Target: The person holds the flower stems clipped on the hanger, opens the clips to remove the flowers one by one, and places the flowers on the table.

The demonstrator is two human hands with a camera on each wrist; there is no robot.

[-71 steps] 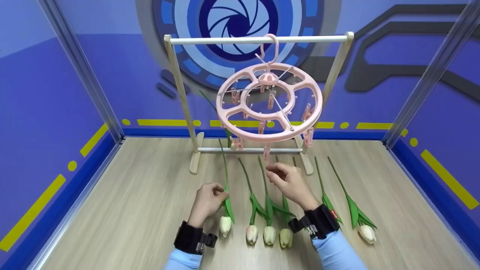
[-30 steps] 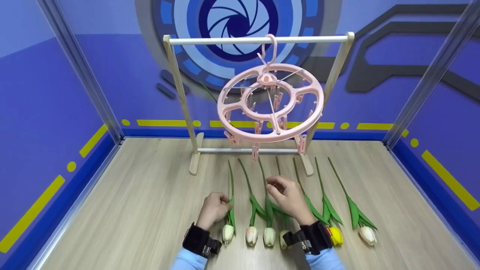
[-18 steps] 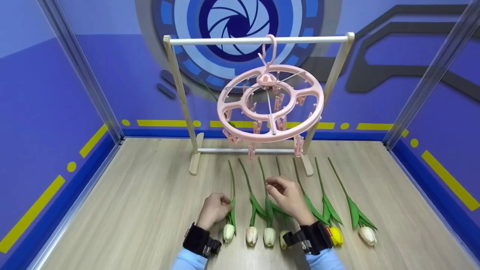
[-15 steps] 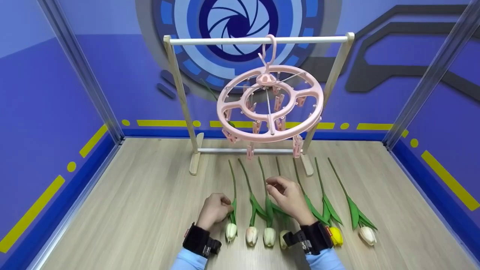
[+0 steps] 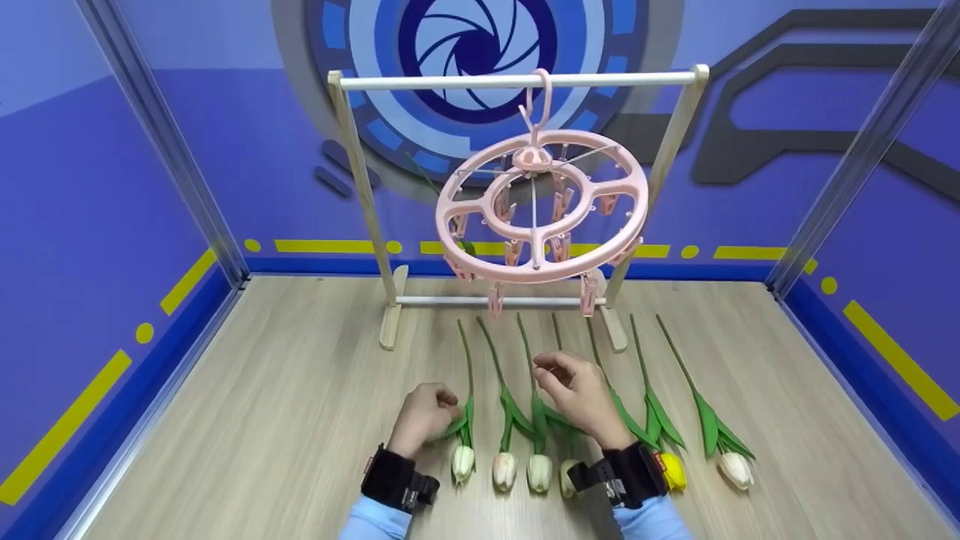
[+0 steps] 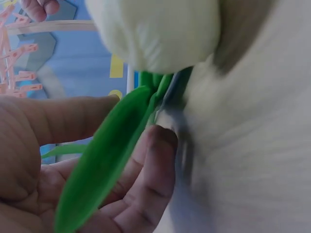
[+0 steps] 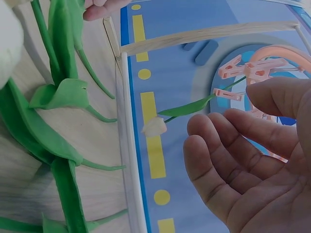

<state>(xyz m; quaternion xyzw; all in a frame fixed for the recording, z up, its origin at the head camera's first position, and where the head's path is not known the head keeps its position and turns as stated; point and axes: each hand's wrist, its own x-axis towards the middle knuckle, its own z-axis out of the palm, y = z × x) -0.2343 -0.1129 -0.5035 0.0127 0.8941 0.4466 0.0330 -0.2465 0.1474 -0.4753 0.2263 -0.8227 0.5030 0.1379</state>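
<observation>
My left hand (image 5: 425,416) is beside the leftmost white tulip (image 5: 463,461), which lies on the table with its stem pointing toward the rack. In the left wrist view a green leaf (image 6: 104,160) crosses the hand; thumb and fingertips stand apart there, without a visible pinch. My right hand (image 5: 581,394), fingers loosely bent and holding nothing, hovers over the middle tulips. It partly covers one pale tulip (image 5: 568,480). Behind it, a pink round clip hanger (image 5: 541,270) hangs from the rack. Another white tulip (image 7: 155,126) hangs head-down from the hanger area in the right wrist view.
More tulips lie in a row: a pinkish-white one (image 5: 504,472), a white one (image 5: 538,472), a yellow one (image 5: 673,472) and another white one (image 5: 736,470) at right. The wooden rack (image 5: 360,165) stands behind them, before a blue patterned wall (image 5: 247,172).
The leftmost tulip has come down and right into line with the row; my left hand has just shifted slightly left from it. My right hand dropped from below the hanger, which turned.
</observation>
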